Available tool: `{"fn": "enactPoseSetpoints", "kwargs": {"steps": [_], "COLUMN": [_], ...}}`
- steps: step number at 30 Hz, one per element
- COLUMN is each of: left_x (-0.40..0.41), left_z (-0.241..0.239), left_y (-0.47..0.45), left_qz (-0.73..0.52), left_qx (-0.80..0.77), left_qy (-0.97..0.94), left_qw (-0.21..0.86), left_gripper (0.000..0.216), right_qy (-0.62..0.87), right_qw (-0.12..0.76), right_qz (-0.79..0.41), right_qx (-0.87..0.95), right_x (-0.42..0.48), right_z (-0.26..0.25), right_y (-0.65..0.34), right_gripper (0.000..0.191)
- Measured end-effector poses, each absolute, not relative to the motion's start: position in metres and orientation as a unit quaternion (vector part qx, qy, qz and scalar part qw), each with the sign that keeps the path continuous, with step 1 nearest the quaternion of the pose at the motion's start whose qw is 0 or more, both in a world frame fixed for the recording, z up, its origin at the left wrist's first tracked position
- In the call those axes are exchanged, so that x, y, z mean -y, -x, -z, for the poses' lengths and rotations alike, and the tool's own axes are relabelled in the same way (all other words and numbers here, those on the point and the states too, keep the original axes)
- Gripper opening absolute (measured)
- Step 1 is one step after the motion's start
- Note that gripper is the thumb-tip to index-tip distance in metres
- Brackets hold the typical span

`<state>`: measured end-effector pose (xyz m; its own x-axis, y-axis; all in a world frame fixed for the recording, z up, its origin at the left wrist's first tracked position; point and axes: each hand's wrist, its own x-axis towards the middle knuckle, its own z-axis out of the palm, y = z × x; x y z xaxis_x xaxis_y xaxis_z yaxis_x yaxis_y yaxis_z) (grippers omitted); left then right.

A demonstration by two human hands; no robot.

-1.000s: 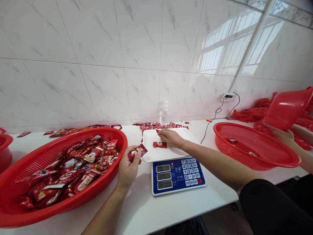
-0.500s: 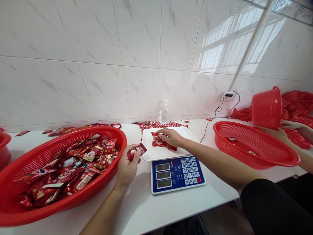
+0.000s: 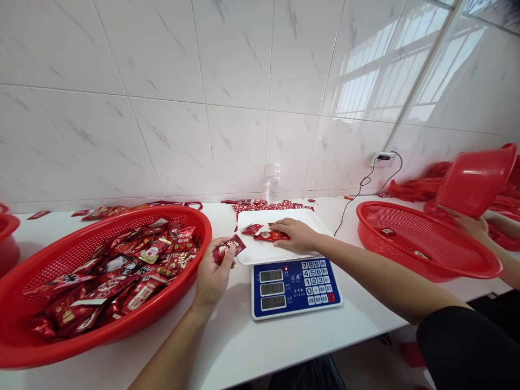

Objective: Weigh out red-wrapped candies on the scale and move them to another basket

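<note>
My left hand pinches a small dark red snack packet between thumb and fingers, just left of the scale's tray. The white tray sits on top of a blue-faced digital scale. On the tray, my right hand is closed over red snack packets, its fingers along their top and its thumb at the near side. Another red packet lies against them on the left. The palm side of this hand is hidden.
A large red basket full of assorted packets stands at left; another red basket at right holds a few. A co-worker's hand holds a tilted red basin. A clear bottle and small packets are behind the tray.
My right hand has shifted slightly right and lower over the packets, which now lie flatter on the tray. The co-worker's basin has moved right and tilted more. My left hand keeps its packet.
</note>
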<state>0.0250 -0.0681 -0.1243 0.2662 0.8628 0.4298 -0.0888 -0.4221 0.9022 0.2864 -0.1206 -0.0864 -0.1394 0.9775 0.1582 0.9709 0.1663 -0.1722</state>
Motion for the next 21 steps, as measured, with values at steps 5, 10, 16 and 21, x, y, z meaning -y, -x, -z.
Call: {"fn": "enactPoseSetpoints", "kwargs": {"steps": [5, 10, 16, 21], "left_x": [0.067, 0.066, 0.066, 0.065], "left_z": [0.124, 0.123, 0.124, 0.124], "left_y": [-0.025, -0.026, -0.026, -0.026], "left_qz": [-0.53, -0.534, -0.531, -0.533], "left_qx": [-0.294, -0.288, -0.292, -0.296], "left_qy": [-0.654, -0.65, -0.655, -0.663], "left_qw": [0.453, 0.457, 0.452, 0.436], "left_gripper": [0.032, 0.033, 0.034, 0.033], "right_qy": [0.665, 0.71, 0.75, 0.777], "right_qw": [0.103, 0.115, 0.186, 0.287], "right_qz": [0.029, 0.053, 0.061, 0.044], "right_qx": [0.739, 0.693, 0.632, 0.558], "right_x": [0.115, 0.108, 0.1, 0.099], "right_z": [0.082, 0.083, 0.081, 0.073], "right_y": [-0.283, -0.289, -0.297, -0.306], "right_gripper": [0.039, 0.036, 0.031, 0.037]}}
